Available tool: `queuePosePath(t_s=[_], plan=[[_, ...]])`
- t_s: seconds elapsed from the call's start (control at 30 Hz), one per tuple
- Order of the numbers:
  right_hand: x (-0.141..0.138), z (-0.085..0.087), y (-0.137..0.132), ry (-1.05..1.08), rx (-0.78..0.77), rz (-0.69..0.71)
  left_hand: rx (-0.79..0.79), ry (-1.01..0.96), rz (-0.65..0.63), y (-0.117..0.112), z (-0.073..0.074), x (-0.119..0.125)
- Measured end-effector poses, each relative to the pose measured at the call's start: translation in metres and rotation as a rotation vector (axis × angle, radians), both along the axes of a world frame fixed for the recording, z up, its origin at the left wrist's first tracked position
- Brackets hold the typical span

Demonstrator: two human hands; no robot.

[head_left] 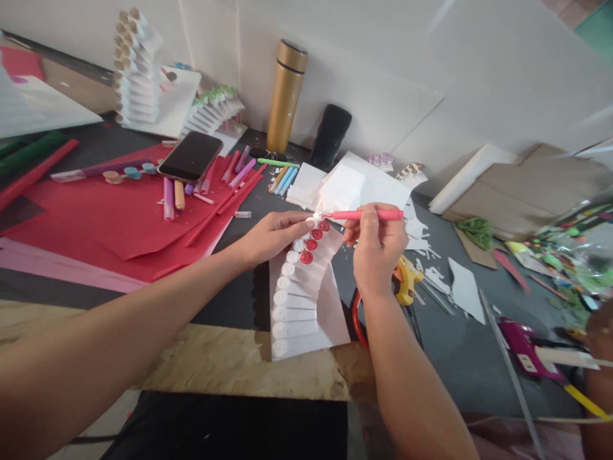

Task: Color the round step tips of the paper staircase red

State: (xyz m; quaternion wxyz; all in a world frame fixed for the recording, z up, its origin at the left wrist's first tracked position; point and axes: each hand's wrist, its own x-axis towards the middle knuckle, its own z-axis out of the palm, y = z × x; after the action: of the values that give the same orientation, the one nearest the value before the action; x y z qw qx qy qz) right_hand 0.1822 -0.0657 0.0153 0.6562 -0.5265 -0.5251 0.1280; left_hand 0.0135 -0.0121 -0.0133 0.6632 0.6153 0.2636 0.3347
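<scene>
My right hand [378, 243] grips a coral-red marker [354, 214], held level with its tip pointing left. The tip meets a small white rolled-paper disc [317, 218] at the top of a curved white paper model. Thumb and fingers of my left hand [278, 236] are closed on that top end and partly hide it. The model [299, 291] has fan-like steps and a row of white coiled discs [282, 297] along its left edge. Several discs near the top, such as the lowest red disc [306, 257], are coloured red. A white card [332, 319] lies beneath the model.
Red paper sheets [96, 223], a phone [190, 156] and loose markers lie left. Behind stand a gold flask [286, 96], a black case [330, 135] and a taller white stepped model [138, 70]. A yellow glue gun [407, 281], paper scraps and a purple power strip [527, 348] lie right.
</scene>
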Motion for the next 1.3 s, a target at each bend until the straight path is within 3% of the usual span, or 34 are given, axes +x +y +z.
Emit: queuePosePath(t_s=[1.3], plan=[[0.0002,-0.0014,0.0006,-0.008,0.003,-0.012,0.038,0.024,0.014,0.0013,-0.0014,0.0001]])
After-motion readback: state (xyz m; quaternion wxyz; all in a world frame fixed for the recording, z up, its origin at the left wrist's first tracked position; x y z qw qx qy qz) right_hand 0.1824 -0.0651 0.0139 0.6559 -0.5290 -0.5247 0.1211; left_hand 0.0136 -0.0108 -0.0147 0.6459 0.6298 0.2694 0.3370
